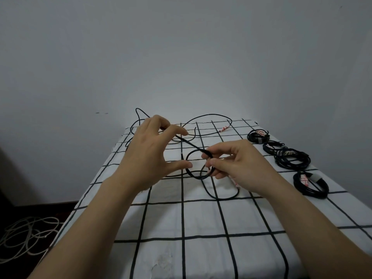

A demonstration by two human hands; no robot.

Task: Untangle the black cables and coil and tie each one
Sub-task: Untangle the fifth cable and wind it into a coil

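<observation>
A loose black cable (209, 115) sprawls over the far half of the checked cloth (181, 218) in wide loops. My right hand (239, 164) pinches a small coil of that cable (196, 174) between thumb and fingers, just above the cloth. From the coil a taut strand (189, 143) runs up and left to my left hand (149, 154), whose upper fingers hold it while the thumb is spread wide. A further loop (221, 196) lies below my right hand. A red-and-white tag (224, 128) sits on the cable at the far side.
Several coiled and tied black cables lie in a row along the cloth's right edge, from the far one (258, 135) to the nearest one (311, 185). A tangle of pale cord (26, 236) lies on the dark floor at the left. A grey wall stands behind.
</observation>
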